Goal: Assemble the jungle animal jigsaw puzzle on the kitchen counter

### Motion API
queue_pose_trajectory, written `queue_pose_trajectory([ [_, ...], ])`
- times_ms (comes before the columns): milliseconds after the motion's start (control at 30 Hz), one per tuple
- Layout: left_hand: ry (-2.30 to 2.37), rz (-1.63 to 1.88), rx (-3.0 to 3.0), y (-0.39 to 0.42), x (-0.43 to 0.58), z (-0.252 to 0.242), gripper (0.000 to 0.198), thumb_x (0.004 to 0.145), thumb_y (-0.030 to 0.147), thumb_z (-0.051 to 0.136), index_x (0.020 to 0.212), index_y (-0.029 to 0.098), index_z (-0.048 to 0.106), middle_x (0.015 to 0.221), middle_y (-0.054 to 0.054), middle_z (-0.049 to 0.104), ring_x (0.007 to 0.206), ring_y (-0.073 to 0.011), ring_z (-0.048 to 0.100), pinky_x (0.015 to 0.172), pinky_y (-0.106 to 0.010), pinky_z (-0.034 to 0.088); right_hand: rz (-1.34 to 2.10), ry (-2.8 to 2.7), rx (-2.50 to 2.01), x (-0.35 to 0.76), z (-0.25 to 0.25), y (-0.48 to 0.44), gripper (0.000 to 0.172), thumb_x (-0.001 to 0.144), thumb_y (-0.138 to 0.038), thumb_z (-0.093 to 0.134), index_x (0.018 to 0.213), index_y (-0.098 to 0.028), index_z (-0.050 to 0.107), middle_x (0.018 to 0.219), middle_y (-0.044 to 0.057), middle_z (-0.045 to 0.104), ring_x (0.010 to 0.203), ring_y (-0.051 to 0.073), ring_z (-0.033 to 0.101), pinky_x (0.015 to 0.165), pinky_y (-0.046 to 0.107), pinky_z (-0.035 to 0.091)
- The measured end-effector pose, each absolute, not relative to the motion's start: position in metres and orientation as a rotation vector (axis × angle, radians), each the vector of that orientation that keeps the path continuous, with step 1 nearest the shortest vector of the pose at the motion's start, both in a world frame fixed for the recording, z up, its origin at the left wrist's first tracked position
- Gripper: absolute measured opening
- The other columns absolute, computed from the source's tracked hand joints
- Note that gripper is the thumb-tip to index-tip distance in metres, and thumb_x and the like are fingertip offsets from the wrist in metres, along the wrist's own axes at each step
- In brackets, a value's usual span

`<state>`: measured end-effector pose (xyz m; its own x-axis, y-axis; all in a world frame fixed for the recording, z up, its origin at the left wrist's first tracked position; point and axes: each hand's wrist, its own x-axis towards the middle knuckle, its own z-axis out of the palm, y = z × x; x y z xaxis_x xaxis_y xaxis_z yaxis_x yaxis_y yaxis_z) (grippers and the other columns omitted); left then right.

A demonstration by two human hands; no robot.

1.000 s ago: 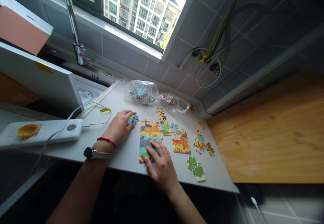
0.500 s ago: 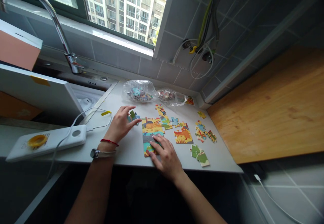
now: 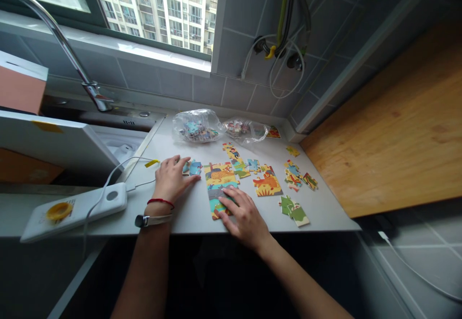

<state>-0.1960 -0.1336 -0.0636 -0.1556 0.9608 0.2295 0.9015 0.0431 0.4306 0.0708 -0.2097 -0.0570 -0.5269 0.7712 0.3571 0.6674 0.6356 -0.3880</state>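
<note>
Where green showed a moment ago, blue jigsaw pieces (image 3: 195, 167) now lie by the spread grip of the left hand (image 3: 170, 178), apart from the animal jigsaw section (image 3: 218, 173) under the loosely extended fingertips of the right hand (image 3: 248, 217).

Daylight from window (image 3: 155, 8) upper left, sill (image 3: 144, 53) glaring, plastic bag (image 3: 197, 125) glinting, tabletop (image 3: 197, 206) evenly lit, upper right and underside dark, puzzle pieces (image 3: 267, 182) fairly clear, wide-angle stretching and blur toward edges, wooden panel (image 3: 390, 126) soft.
</note>
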Motion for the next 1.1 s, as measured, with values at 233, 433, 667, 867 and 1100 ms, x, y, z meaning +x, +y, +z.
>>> queue_pose_trajectory([
  [233,2.084,0.717,2.031,-0.133,-0.192,-0.061,0.046,0.085,0.041,0.073,0.129,0.026,0.068,0.129,-0.012,0.070,0.121,-0.0369,0.062,0.101,-0.049,0.049,0.287,-2.345,-1.134,0.072,-0.059,-0.210,0.033,0.100,-0.034,0.063,0.131,-0.025,0.069,0.143,0.013,0.065,0.139,0.033,0.056,0.114,0.055,0.051],
  [433,2.053,0.708,2.037,-0.136,-0.191,-0.056,0.046,0.081,0.040,0.078,0.124,0.025,0.069,0.124,-0.011,0.068,0.113,-0.0362,0.064,0.097,-0.049,0.052,0.289,-2.342,-1.129,0.071,-0.059,-0.210,0.032,0.101,-0.034,0.063,0.130,-0.023,0.069,0.142,0.014,0.066,0.139,0.033,0.056,0.113,0.055,0.052],
  [667,1.846,0.981,2.030,-0.134,-0.195,-0.054,0.044,0.079,0.024,0.074,0.123,0.024,0.067,0.121,-0.008,0.062,0.111,-0.0290,0.066,0.102,-0.042,0.054,0.294,-2.341,-1.136,0.071,-0.059,-0.210,0.033,0.100,-0.034,0.063,0.131,-0.023,0.069,0.143,0.013,0.066,0.139,0.032,0.056,0.114,0.055,0.050],
  [867,1.717,1.236,2.105,-0.131,-0.192,-0.050,0.034,0.085,0.015,0.062,0.117,0.022,0.070,0.118,-0.009,0.064,0.109,-0.0255,0.067,0.099,-0.038,0.056,0.277,-2.339,-1.127,0.071,-0.058,-0.210,0.032,0.100,-0.034,0.063,0.129,-0.022,0.069,0.141,0.014,0.067,0.138,0.033,0.057,0.113,0.054,0.051],
  [1100,1.640,1.431,2.126,-0.133,-0.189,-0.044,0.028,0.090,0.012,0.055,0.109,0.020,0.072,0.107,-0.007,0.072,0.098,-0.0214,0.072,0.091,-0.033,0.058,0.292,-2.345,-1.128,0.072,-0.057,-0.210,0.033,0.100,-0.034,0.063,0.130,-0.021,0.069,0.143,0.014,0.066,0.138,0.033,0.057,0.113,0.054,0.051],
])
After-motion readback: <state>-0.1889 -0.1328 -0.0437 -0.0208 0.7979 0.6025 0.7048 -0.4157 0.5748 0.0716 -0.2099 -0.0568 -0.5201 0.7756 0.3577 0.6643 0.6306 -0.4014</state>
